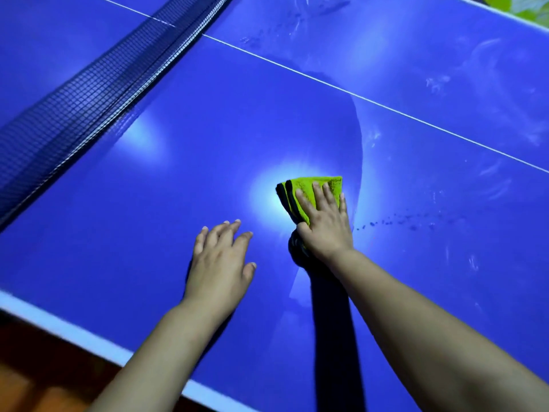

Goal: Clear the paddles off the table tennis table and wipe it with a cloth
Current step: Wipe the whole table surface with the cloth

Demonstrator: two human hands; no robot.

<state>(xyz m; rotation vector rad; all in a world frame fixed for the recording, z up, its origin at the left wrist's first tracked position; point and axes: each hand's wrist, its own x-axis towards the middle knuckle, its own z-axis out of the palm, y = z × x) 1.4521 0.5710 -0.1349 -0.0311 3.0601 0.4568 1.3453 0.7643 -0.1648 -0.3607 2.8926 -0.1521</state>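
A folded green cloth [309, 188] with a dark edge lies on the blue table tennis table [178, 179], near the middle of the view. My right hand [325, 221] presses flat on the cloth with straight fingers. My left hand [221, 260] rests flat on the bare table surface, to the left of the cloth and a little nearer to me. No paddle is in view.
The dark net [89, 84] runs across the upper left. A white centre line [371, 99] crosses the table diagonally. Smears and small dark droplets [395, 223] mark the surface right of the cloth. The white table edge [74, 334] and a brown floor [35, 385] lie at lower left.
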